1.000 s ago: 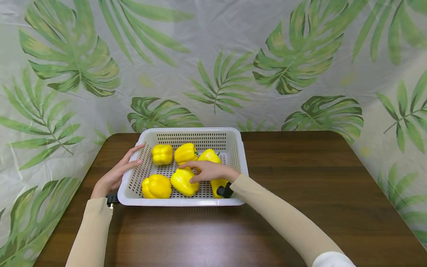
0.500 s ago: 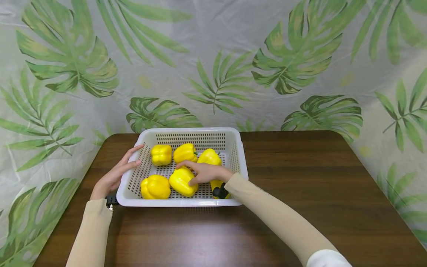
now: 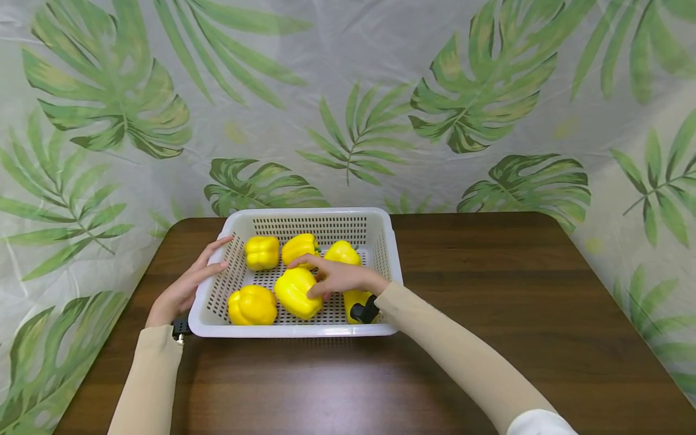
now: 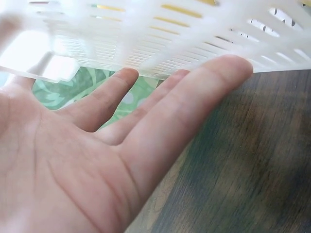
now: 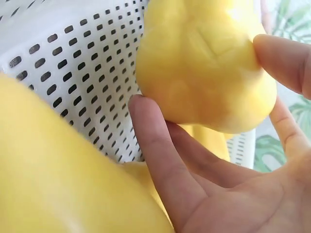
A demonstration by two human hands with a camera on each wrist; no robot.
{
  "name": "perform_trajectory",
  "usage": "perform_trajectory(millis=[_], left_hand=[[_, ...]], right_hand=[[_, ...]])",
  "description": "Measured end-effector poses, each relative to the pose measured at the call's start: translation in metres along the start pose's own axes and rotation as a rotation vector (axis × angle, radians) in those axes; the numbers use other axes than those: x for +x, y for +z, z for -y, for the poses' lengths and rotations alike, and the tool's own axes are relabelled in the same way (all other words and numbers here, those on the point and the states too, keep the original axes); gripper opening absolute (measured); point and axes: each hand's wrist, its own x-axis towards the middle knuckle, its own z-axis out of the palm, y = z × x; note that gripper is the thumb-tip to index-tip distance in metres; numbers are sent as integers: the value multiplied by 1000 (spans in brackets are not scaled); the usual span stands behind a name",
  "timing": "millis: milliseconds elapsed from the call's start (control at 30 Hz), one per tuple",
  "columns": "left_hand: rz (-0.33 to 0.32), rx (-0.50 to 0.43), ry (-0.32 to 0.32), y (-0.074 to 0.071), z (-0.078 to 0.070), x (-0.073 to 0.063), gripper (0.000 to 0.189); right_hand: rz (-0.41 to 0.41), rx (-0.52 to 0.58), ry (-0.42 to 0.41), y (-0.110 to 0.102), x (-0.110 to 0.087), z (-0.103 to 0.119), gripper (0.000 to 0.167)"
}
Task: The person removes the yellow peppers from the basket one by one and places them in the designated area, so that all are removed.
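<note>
Head view: the right hand (image 3: 341, 278), its grip part-closed around 1 yellow bell pepper (image 3: 296, 294), has just shifted it slightly inside the perforated basket (image 3: 293, 330); hold appears established. Left hand (image 3: 187, 284), fingers extended, touches the basket.

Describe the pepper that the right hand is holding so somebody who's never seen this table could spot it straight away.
On the dark wooden table stands a white perforated basket. In the row nearest the viewer, find the middle yellow pepper. Unlike the peppers on either side of it, this one is gripped by the right hand.
</note>
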Motion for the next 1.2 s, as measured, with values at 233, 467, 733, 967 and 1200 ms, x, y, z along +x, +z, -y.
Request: perform_trajectory(millis=[233,467,733,967,1200], left_hand=[[2,-2,-1,0,-1,1,57],[-4,3,-5,1,-1,0,57],[-4,15,-2,2,-1,-2,56],[-7,22,-6,1,-1,-1,57],[-13,29,-12,1,0,-1,57]], right_hand=[[-72,6,17,-10,-14,3,61],[-126,139,9,-21,-28,-1,60],[-160,197,-34,-36,-49,-4,63],[-216,203,-33,-51,-71,-4,63],[-273,222,-53,-65,-89,-7,64]])
